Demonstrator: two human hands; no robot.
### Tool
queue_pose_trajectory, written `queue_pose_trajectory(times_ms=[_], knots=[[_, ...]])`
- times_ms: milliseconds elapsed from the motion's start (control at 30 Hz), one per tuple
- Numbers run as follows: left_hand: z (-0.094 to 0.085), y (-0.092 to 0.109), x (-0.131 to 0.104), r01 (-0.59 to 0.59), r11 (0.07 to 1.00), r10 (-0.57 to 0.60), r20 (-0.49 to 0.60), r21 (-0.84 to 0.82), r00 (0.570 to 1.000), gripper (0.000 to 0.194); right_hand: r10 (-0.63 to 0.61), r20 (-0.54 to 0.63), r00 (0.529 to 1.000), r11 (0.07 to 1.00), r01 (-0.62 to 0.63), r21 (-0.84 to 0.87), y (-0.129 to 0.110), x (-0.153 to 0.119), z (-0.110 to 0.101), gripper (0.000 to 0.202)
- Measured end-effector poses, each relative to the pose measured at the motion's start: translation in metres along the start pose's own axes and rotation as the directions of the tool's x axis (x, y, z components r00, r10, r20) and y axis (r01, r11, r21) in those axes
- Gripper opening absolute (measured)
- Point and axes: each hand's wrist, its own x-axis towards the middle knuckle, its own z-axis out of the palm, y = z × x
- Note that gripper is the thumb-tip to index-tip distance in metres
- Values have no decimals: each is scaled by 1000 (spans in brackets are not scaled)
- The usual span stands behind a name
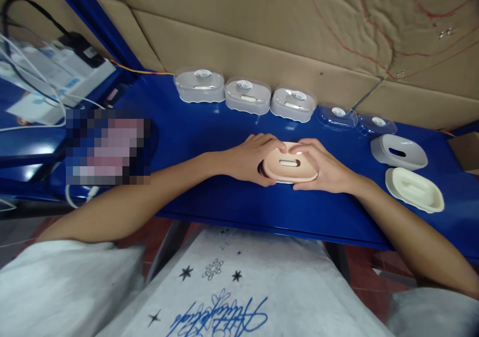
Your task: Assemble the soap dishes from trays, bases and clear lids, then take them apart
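Observation:
Both hands grip an oval peach plastic box (290,171) from its two sides, low over the blue table. A slot with a small white bar shows in the middle of its top. My left hand (254,158) wraps the box's left end, thumb at the near edge and fingers at the far edge. My right hand (325,166) closes round the right end in the same way. A dark gap shows at the box's left end, beside my left palm. The underside of the box is hidden.
On the blue table (239,202), grey boxes with clear lids (247,96) stand along the back, beside loose clear lids (339,118). At the right lie a grey oval shell (413,152) and a cream oval tray (415,189). Cables and a white box (63,87) are at left.

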Motion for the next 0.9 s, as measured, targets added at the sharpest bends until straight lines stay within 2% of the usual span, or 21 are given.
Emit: queue_pose_trajectory(times_ms=[267,467,533,600,667,700,800,900], knots=[[3,-1,-1,14,999,-14,21,-29,1000,82,43,32,999,999,-42,-10,-4,1,-2,89],[1,-3,-2,-6,1000,7,38,-18,999,86,100,98,990,995,-97,-31,-8,0,-1,82],[1,-2,-2,-8,1000,8,39,5,999,85,109,122,987,994,-106,-31,-6,-1,-1,87],[0,-1,-2,-2,1000,1,37,28,999,82,102,118,988,995,-103,-1,-1,-2,-3,104],[0,1,-3,7,999,-9,37,48,999,80,85,85,993,994,-90,53,6,-3,-7,116],[0,2,-3,9,998,-12,39,57,999,79,82,60,995,992,-88,90,8,-3,-9,114],[-1,3,-3,8,997,-11,44,73,999,77,158,-71,985,975,-144,168,16,-3,-16,83],[-2,4,-3,3,996,-7,50,84,999,76,274,-262,925,960,-280,14,25,-3,-19,72]])
